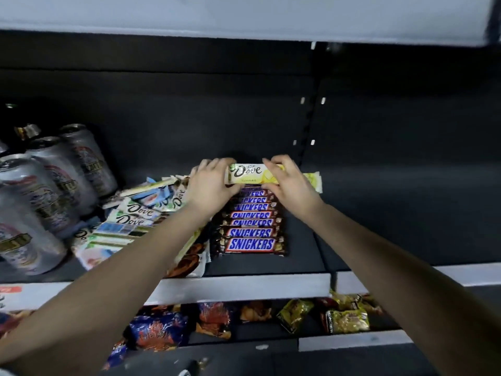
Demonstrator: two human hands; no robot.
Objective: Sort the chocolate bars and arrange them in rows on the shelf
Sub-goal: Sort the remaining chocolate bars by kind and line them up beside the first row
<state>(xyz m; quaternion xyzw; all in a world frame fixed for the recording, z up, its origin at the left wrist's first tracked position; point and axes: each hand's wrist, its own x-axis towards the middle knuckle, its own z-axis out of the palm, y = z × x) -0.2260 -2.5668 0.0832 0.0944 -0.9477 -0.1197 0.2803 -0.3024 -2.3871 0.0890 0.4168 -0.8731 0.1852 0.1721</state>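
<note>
Behind the Snickers row (250, 229), left fingers (212, 164) and right fingers (282, 162) are pinching the ends of the Dove bar (250, 173); it is probably handling light, slippery, snappable.

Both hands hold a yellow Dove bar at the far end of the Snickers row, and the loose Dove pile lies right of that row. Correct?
Not quite: the head view shows the Dove pile left of the Snickers row, toward the cans. The rest stands: the left hand and right hand hold the yellow Dove bar at the row's far end.
</note>
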